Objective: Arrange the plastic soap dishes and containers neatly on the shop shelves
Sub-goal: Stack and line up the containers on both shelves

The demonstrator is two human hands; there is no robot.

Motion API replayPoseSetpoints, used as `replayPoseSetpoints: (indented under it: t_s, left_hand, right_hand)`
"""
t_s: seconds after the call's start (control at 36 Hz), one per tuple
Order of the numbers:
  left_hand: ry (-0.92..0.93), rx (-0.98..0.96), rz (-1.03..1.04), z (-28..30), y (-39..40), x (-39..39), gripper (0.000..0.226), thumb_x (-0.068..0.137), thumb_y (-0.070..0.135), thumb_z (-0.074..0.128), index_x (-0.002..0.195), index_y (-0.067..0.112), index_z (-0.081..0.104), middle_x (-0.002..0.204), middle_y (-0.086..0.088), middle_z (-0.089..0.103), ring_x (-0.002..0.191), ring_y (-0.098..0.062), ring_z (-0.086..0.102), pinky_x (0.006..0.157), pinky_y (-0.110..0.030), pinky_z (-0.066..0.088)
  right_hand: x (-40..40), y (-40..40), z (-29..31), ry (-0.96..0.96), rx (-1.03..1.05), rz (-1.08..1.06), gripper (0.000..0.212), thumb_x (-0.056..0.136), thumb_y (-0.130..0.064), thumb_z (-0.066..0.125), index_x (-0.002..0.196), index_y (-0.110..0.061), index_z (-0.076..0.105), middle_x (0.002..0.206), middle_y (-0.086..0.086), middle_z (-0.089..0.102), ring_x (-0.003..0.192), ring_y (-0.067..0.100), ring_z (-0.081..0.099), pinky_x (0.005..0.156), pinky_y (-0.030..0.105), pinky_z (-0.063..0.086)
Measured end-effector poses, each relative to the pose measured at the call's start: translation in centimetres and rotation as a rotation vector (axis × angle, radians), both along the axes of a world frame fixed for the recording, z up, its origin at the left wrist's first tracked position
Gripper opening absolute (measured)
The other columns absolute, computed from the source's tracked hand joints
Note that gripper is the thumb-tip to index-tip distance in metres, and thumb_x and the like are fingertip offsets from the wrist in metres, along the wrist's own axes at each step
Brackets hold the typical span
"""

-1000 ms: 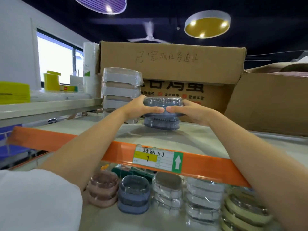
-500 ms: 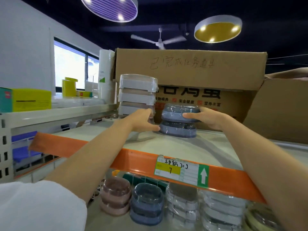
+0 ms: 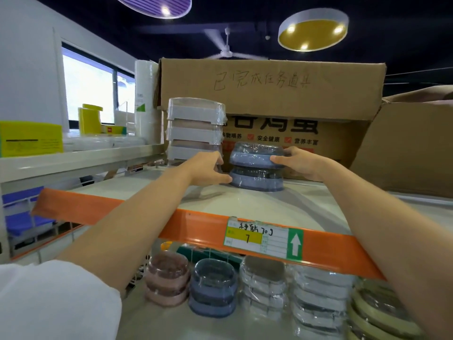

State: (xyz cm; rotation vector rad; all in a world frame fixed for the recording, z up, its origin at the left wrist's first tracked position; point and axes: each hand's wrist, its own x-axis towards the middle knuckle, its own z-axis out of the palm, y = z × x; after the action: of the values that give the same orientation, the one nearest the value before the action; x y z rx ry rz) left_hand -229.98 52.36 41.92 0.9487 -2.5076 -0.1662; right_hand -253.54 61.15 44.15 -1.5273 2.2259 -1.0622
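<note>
Viewing, head camera: a person is reaching both bare arms onto the upper shelf (image 3: 257,204) behind its orange front rail (image 3: 196,224).
Task item: two blue wrapped soap dishes (image 3: 256,165) are sitting stacked on that shelf, just right of a stack of grey rectangular dishes (image 3: 195,128) and in front of a cardboard box (image 3: 269,89).
Right hand (image 3: 297,163): it is gripping the top blue dish, thumb and fingers curled round its right end.
Left hand (image 3: 208,169): it is lying beside the lower blue dish, thumb tip touching it, fingers loosely extended, grasping nothing.
Lower shelf: pink dishes (image 3: 168,278), blue dishes (image 3: 213,285), grey dishes (image 3: 263,285) and green-rimmed dishes (image 3: 377,312) are standing in stacked rows.
Rail tag: a label (image 3: 263,238) is showing a handwritten 7.
</note>
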Motion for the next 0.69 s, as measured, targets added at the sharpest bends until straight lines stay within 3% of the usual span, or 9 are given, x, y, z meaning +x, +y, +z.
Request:
replayPoseSetpoints:
  t_s: [0.14,0.22,0.36,0.53,0.69]
  left_hand:
    - [-0.127,-0.095,0.017,0.3,0.9,-0.1,0.051,0.088,0.043,0.063,0.126,0.013,0.05,0.118,-0.004,0.055,0.095,-0.014,0.048,0.079,-0.026,0.04]
    - [-0.218,-0.126,0.051,0.6,1.9,0.0,0.05,0.089,0.043,0.062,0.126,0.013,0.049,0.118,-0.004,0.054,0.095,-0.015,0.046,0.08,-0.028,0.04]
    - [-0.26,-0.165,0.09,0.9,4.1,0.5,0.046,0.088,0.045,0.061,0.119,0.013,0.052,0.113,-0.004,0.056,0.094,-0.018,0.049,0.082,-0.034,0.044]
    - [-0.266,-0.223,0.113,0.6,7.1,1.5,0.045,0.089,0.046,0.058,0.118,0.012,0.053,0.116,-0.006,0.058,0.102,-0.024,0.054,0.088,-0.041,0.047]
    - [-0.282,-0.345,0.115,1.3,9.9,3.0,0.041,0.091,0.045,0.055,0.114,0.012,0.052,0.112,-0.006,0.057,0.093,-0.02,0.049,0.079,-0.036,0.044]
  right_hand:
    - [0.2,2.0,0.5,0.151,-0.037,-0.061,0.065,0.094,-0.04,0.058,0.144,-0.007,0.034,0.145,0.011,0.043,0.128,0.029,0.045,0.107,0.042,0.039]
    - [0.5,3.7,0.4,0.419,0.02,-0.073,0.047,0.095,-0.026,0.058,0.134,-0.004,0.045,0.132,0.015,0.052,0.114,0.027,0.05,0.094,0.031,0.04]
    - [1.0,6.6,-0.7,0.773,0.097,-0.127,0.057,0.092,-0.035,0.062,0.135,-0.004,0.04,0.134,0.015,0.048,0.121,0.031,0.047,0.095,0.041,0.043]
    - [2.3,9.8,-1.5,0.926,0.103,-0.12,0.055,0.093,-0.041,0.057,0.133,-0.006,0.041,0.131,0.013,0.048,0.119,0.03,0.047,0.09,0.04,0.042]
    - [4.7,13.7,-1.2,0.996,0.131,-0.182,0.053,0.094,-0.038,0.056,0.133,-0.007,0.04,0.133,0.013,0.046,0.123,0.031,0.044,0.096,0.045,0.04]
